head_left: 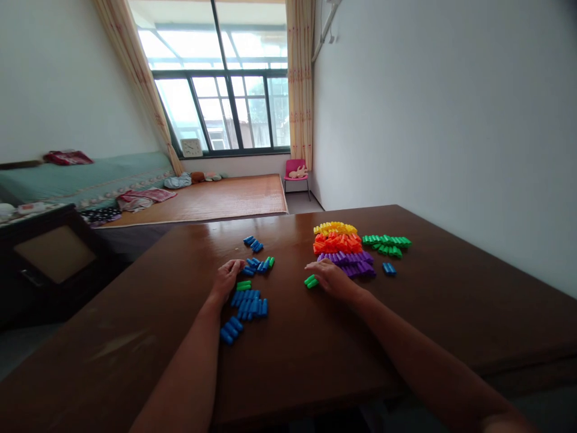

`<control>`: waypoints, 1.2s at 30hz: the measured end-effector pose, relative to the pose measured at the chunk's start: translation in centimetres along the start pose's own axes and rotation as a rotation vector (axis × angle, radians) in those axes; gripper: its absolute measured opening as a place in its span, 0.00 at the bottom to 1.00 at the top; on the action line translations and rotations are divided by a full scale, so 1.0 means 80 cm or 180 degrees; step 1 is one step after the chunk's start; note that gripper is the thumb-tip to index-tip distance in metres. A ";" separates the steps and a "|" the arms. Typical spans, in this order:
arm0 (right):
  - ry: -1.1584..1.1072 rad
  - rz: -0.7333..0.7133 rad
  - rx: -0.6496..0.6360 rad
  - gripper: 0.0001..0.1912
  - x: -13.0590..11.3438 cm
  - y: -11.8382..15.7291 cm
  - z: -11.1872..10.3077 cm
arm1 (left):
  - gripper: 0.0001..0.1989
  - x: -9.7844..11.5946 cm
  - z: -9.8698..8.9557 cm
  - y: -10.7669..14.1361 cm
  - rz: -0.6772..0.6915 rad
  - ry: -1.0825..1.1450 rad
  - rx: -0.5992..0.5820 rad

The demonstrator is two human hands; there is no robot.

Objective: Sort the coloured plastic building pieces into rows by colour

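Observation:
My left hand [229, 276] is on the table with its fingers curled together at the edge of a loose group of small blue tube-shaped plastic pieces [256, 266]. Whatever its fingertips hold, if anything, is hidden. Two green pieces [244, 285] and more blue pieces [250, 305] lie just nearer to me. On the right, my right hand [331, 276] reaches out with fingers extended and apart, beside a pair of green pieces [311, 281] lying at its thumb side. Behind that hand is a row of purple pieces [356, 263], partly covered by it.
Beyond the purple row lie orange-red pieces [338, 243] and yellow pieces [336, 228]. Green pieces [386, 244] and a few blue ones [389, 269] are further right. The brown table [135, 337] has a wall on its right; a bed [225, 195] stands behind.

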State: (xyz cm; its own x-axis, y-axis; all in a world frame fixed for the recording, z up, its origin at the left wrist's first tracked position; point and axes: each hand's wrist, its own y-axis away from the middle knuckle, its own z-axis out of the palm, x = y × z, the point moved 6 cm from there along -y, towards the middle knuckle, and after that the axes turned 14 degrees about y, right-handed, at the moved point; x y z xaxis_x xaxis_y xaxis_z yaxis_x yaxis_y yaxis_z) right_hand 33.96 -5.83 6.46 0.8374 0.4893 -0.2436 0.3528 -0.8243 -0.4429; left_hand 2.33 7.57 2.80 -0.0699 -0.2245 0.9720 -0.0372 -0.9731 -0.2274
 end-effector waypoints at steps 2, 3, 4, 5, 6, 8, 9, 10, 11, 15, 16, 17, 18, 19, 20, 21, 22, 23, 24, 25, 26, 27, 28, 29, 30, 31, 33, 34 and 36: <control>0.0048 -0.0156 -0.0165 0.21 -0.006 0.002 0.004 | 0.30 0.001 0.001 0.000 -0.0012 -0.0033 0.0000; 0.0075 -0.0226 -0.0265 0.21 -0.010 0.003 0.007 | 0.29 0.001 0.001 0.000 -0.0011 -0.0046 0.0001; 0.0109 -0.0267 -0.0355 0.20 -0.014 0.004 0.009 | 0.29 0.001 0.001 0.000 -0.0007 -0.0062 0.0004; 0.0148 -0.0280 -0.0430 0.19 -0.017 0.004 0.010 | 0.29 0.001 0.001 0.000 -0.0003 -0.0085 0.0002; 0.0184 -0.0280 -0.0495 0.17 -0.020 0.003 0.010 | 0.29 0.002 0.001 0.001 0.0002 -0.0119 -0.0002; 0.0226 -0.0274 -0.0607 0.15 -0.024 0.003 0.007 | 0.29 0.003 0.001 0.001 0.0006 -0.0230 -0.0022; 0.0215 -0.0290 -0.0666 0.16 -0.025 0.004 0.004 | 0.29 0.004 0.000 0.001 0.0004 -0.0307 -0.0025; 0.0180 -0.0332 -0.0727 0.16 -0.026 0.005 0.002 | 0.29 0.005 0.000 0.001 -0.0001 -0.0389 -0.0028; 0.0118 -0.0401 -0.0783 0.17 -0.026 0.006 -0.001 | 0.29 0.006 0.000 0.002 -0.0005 -0.0462 -0.0033; -0.0244 -0.0721 -0.0923 0.23 -0.028 0.014 -0.004 | 0.29 0.008 -0.001 0.002 0.0024 -0.0642 -0.0101; -0.0312 -0.0737 -0.0953 0.23 -0.028 0.015 -0.002 | 0.29 0.008 -0.001 0.001 0.0027 -0.0660 -0.0111; -0.0358 -0.0714 -0.0986 0.22 -0.027 0.016 0.000 | 0.29 0.008 -0.002 0.001 0.0025 -0.0669 -0.0112; -0.0395 -0.0663 -0.1019 0.20 -0.026 0.016 0.002 | 0.29 0.008 -0.003 0.000 0.0017 -0.0670 -0.0104; -0.0441 -0.0593 -0.1042 0.19 -0.023 0.015 0.003 | 0.30 0.007 -0.003 0.000 0.0010 -0.0667 -0.0089; -0.0501 -0.0494 -0.1034 0.19 -0.019 0.014 0.001 | 0.30 0.007 -0.004 -0.001 0.0007 -0.0665 -0.0070; -0.0575 -0.0357 -0.0969 0.19 -0.010 0.012 -0.006 | 0.31 0.007 -0.005 -0.001 0.0005 -0.0674 -0.0056; -0.0647 -0.0160 -0.0827 0.20 0.004 0.009 -0.018 | 0.31 0.007 -0.005 -0.001 0.0000 -0.0686 -0.0047; -0.0696 0.0121 -0.0599 0.21 0.024 0.008 -0.035 | 0.31 0.008 -0.005 -0.001 -0.0007 -0.0691 -0.0041; -0.0703 0.0478 -0.0300 0.21 0.052 0.009 -0.058 | 0.31 0.008 -0.005 -0.001 -0.0019 -0.0684 -0.0034; -0.0652 0.0887 0.0044 0.21 0.086 0.015 -0.085 | 0.32 0.008 -0.005 -0.001 -0.0035 -0.0670 -0.0032; -0.0545 0.1327 0.0399 0.21 0.124 0.026 -0.113 | 0.32 0.009 -0.004 -0.001 -0.0052 -0.0653 -0.0031; -0.0411 0.1703 0.0699 0.21 0.162 0.041 -0.141 | 0.32 0.010 -0.004 -0.002 -0.0066 -0.0635 -0.0030; -0.0228 0.2018 0.0946 0.22 0.199 0.061 -0.165 | 0.32 0.010 -0.004 -0.002 -0.0076 -0.0625 -0.0029; 0.0017 0.2303 0.1152 0.23 0.234 0.083 -0.186 | 0.32 0.011 -0.004 -0.002 -0.0087 -0.0631 -0.0029; 0.0269 0.2558 0.1234 0.23 0.266 0.107 -0.200 | 0.32 0.011 -0.004 -0.003 -0.0100 -0.0651 -0.0030; 0.0499 0.2815 0.1197 0.22 0.295 0.131 -0.205 | 0.32 0.012 -0.004 -0.003 -0.0110 -0.0685 -0.0029; 0.0784 0.3290 0.1014 0.19 0.342 0.176 -0.199 | 0.31 0.011 -0.005 -0.003 -0.0124 -0.0764 -0.0023; 0.0816 0.3384 0.0906 0.17 0.357 0.193 -0.189 | 0.31 0.011 -0.005 -0.004 -0.0123 -0.0789 -0.0032; 0.0800 0.3373 0.0806 0.16 0.376 0.214 -0.169 | 0.31 0.010 -0.005 -0.003 -0.0103 -0.0796 -0.0069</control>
State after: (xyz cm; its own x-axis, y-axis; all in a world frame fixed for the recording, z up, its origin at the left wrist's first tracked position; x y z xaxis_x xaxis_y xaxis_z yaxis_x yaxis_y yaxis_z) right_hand 70.85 -9.11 3.25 0.7351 -0.5213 -0.4334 -0.6605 -0.6947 -0.2849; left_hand 1.91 7.67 3.62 0.1803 -0.2019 0.9627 -0.0571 -0.9792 -0.1946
